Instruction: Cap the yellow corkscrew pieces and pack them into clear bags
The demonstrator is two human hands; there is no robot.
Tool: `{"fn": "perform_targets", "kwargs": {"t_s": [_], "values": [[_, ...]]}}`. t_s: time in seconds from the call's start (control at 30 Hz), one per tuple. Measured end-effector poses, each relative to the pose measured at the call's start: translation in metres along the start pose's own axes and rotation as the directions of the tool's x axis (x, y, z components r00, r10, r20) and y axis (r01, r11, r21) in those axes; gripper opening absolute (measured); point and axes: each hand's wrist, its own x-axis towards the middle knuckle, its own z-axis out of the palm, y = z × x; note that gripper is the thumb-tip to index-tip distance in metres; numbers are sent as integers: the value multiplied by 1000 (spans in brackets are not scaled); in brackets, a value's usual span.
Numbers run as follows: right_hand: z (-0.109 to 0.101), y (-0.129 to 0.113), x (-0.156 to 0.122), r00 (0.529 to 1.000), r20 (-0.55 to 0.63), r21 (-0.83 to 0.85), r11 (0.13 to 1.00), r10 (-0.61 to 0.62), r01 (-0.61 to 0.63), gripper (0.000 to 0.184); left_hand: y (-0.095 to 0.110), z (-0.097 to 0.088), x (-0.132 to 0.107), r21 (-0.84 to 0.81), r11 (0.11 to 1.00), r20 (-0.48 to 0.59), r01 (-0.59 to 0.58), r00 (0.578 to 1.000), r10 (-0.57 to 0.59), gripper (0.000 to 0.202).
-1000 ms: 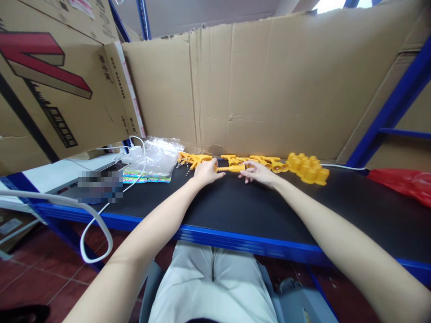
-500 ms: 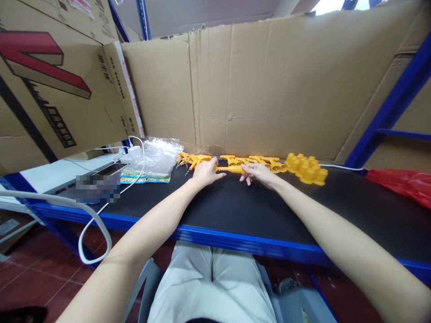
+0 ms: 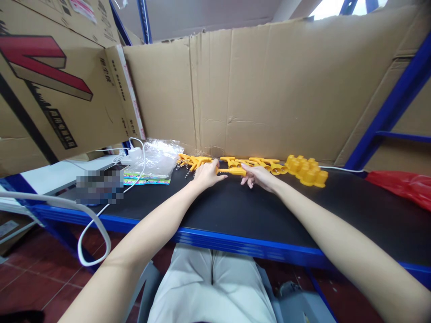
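A slim yellow plastic part [image 3: 235, 171] with a ribbed shaft lies level between my two hands, just above the black table top. My left hand [image 3: 206, 175] is closed around its left end, which the fingers hide. At its right end, my right hand [image 3: 258, 176] pinches it between thumb and forefinger, the other fingers curled below. Behind my left hand lies a pile of yellow branched parts [image 3: 193, 160] with thin metal spirals near them. Past my right hand is a row of yellow parts with round openings [image 3: 276, 168].
Several yellow cup-shaped parts [image 3: 306, 169] stand together on the right. Clear plastic bags [image 3: 156, 157] lie at the left, near a white cable [image 3: 143, 168]. A cardboard wall [image 3: 269, 89] closes off the back. A red plastic bag [image 3: 400, 184] lies far right.
Both hands keep their hold on the yellow part and have barely moved. The whole view has shifted slightly downward in the picture.
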Motion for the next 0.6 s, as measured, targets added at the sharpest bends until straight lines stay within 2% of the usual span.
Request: {"fn": "perform_targets", "kwargs": {"t_s": [0.4,0.5,0.6], "values": [[3,-3,-2,997,-16,93,993,71,-69,44,-1,1,2,11,1000,3,14,1000,-14,48],[5,-5,-1,994,-36,221,971,102,-92,37,-1,1,2,-33,999,-12,0,1000,0,50],[4,-11,-1,990,-76,417,906,122,-79,25,1,2,1,-130,990,-61,-54,997,47,65]]}}
